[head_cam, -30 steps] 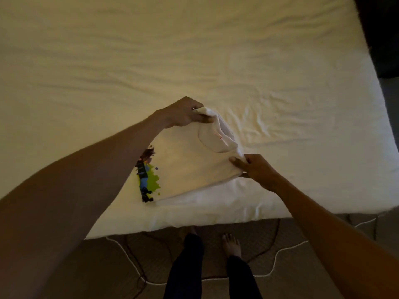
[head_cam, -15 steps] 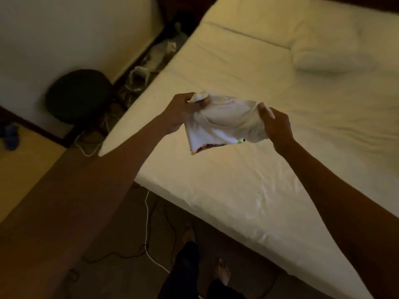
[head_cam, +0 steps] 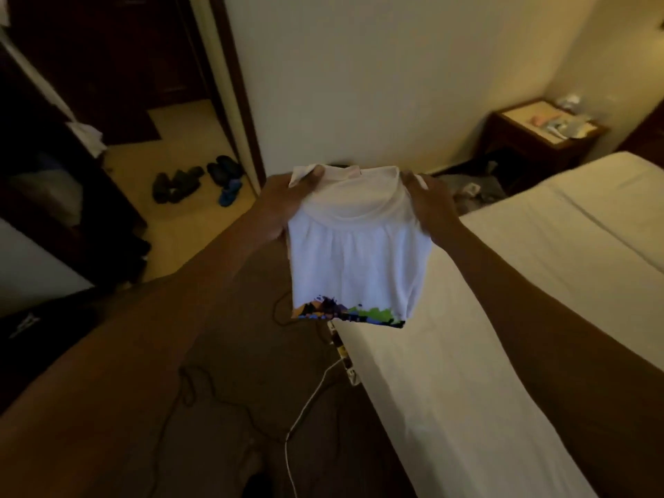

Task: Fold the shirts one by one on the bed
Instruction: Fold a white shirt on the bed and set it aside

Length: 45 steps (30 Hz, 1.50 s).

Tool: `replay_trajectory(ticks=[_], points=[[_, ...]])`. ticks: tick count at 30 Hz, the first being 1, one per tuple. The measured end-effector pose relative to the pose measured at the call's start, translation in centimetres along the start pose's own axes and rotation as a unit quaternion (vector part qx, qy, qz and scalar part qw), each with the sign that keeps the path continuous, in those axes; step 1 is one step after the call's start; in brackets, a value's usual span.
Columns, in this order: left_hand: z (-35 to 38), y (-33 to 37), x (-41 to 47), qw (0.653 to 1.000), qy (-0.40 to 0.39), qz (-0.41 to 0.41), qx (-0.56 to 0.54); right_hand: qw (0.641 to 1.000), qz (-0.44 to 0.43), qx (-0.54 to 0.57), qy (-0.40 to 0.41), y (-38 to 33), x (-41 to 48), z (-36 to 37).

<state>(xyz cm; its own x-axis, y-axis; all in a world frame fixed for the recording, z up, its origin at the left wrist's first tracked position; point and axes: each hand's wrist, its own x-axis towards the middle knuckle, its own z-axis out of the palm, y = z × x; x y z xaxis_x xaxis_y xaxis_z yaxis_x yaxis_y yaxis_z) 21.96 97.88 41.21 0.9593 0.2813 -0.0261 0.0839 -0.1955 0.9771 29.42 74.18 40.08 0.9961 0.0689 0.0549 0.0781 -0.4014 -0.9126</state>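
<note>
A folded white shirt (head_cam: 354, 260) with a coloured print along its lower edge hangs in the air between my hands, collar side up. My left hand (head_cam: 284, 203) grips its top left corner, thumb over the cloth. My right hand (head_cam: 429, 203) grips the top right corner. The shirt is lifted clear of the bed (head_cam: 503, 300), which lies to the right with its white sheet, and hangs over the bed's left edge and the floor.
A dark nightstand (head_cam: 539, 138) with small items stands at the far right by the wall. Shoes (head_cam: 201, 177) lie on the floor near a doorway at left. Cables and a power strip (head_cam: 345, 357) run along the floor beside the bed.
I lifted the folded shirt off the bed with both hands and turned left; the view now faces the wall, doorway and nightstand, with the shirt hanging upright.
</note>
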Motion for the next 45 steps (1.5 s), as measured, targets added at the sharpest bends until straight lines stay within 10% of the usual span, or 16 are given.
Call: replay_trajectory(ticks=[15,45], points=[[-39.9,0.5,17.9,0.988,0.153,-0.014,0.003,0.985,-0.075,0.040,-0.153,-24.3,17.9,38.4],[-69.4,-2.4,67.8,0.946,0.323,-0.014,-0.026,0.951,-0.198,0.025,-0.236,-42.9,64.9,77.5]])
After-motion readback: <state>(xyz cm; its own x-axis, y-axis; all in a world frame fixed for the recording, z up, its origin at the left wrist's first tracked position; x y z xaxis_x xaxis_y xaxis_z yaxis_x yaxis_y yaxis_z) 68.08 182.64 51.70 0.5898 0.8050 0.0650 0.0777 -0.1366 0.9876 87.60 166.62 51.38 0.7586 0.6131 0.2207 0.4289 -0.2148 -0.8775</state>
